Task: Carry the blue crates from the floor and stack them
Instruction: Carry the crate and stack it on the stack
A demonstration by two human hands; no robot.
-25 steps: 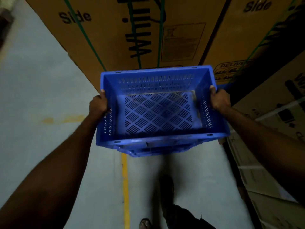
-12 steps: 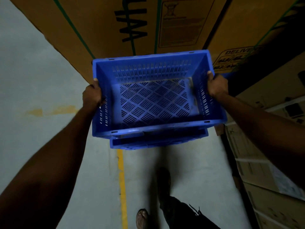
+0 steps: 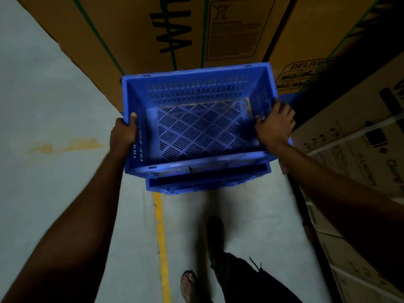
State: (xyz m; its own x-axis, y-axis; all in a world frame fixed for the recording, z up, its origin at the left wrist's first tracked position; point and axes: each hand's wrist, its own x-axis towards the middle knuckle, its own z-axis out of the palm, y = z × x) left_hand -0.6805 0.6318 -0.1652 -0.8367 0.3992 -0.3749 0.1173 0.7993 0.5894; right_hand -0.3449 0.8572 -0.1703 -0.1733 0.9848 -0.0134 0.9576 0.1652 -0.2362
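An empty blue crate [image 3: 196,127] with a slotted floor and walls fills the middle of the head view. It sits over a second blue crate [image 3: 207,182], whose near rim sticks out below it. My left hand [image 3: 123,133] grips the top crate's left rim, thumb over the edge. On the right rim my right hand [image 3: 274,125] rests with its fingers spread over the edge and inner wall. How firmly that hand holds is unclear.
Tall cardboard boxes [image 3: 166,31] strapped with green bands stand right behind the crates. More cartons [image 3: 360,160] line the right side. The grey concrete floor [image 3: 54,95] spreads to the left, with a yellow line [image 3: 161,241]. My feet [image 3: 190,285] are below the crates.
The crate has come down over the lower crate and closer to the boxes. My right hand has shifted from a closed grip on the rim to spread fingers over the edge.
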